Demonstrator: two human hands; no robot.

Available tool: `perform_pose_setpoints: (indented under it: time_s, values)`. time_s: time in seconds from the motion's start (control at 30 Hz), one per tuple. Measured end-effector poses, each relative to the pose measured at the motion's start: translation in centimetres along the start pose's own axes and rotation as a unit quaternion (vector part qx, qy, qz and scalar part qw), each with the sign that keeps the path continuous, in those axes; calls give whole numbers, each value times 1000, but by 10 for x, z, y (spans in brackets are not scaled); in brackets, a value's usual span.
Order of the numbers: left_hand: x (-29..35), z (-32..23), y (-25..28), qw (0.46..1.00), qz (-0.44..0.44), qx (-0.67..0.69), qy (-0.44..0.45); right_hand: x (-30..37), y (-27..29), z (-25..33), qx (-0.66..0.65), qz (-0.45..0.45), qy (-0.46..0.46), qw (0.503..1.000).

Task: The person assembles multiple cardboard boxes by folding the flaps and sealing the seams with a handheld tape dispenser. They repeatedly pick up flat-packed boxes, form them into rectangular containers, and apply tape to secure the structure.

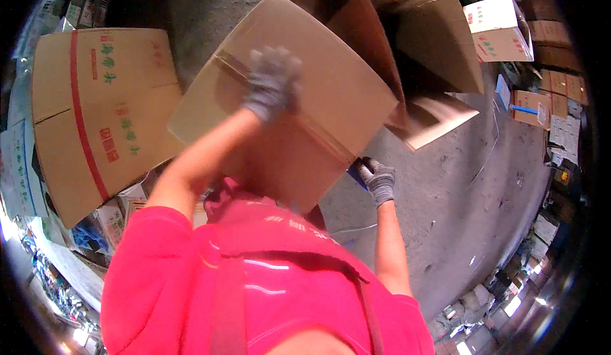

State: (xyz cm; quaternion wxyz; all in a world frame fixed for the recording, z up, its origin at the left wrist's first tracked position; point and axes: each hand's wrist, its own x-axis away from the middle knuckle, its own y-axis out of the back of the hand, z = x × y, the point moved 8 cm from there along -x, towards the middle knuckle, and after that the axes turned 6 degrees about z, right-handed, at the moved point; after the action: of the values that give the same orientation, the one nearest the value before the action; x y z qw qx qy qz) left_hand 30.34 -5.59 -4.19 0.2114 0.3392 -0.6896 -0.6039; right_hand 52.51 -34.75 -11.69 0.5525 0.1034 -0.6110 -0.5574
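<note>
A large brown cardboard box [331,81] lies tilted in front of me, a seam with a strip of tape running across its face. On that face my gloved left hand [273,78] rests flat, fingers spread and slightly blurred; it holds nothing. At the box's lower right corner, by the end of the seam, my gloved right hand [378,177] is closed around a dark blue object [358,175]. Most of that object is hidden by the glove and the box, so its kind does not show.
A big carton [121,113] with a red stripe stands at the left. Open cardboard boxes [439,36] stand behind the box at the upper right. A white-topped carton [499,30] and stacked boxes line the far right. The grey floor [445,208] stretches right of me.
</note>
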Motion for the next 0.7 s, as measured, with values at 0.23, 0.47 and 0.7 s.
perform_pose_setpoints:
  time_s: [0.23,0.47,0.7]
  values:
    - [43,-215,-70,970,114,101,-192,-3,-24,-17,-141,5,-15,990]
    - [45,-217,-86,963,122,134,-197,-30,-68,-47,-207,25,-19,978]
    - [45,-213,-82,957,134,129,-220,-44,-166,-6,62,-16,105,992]
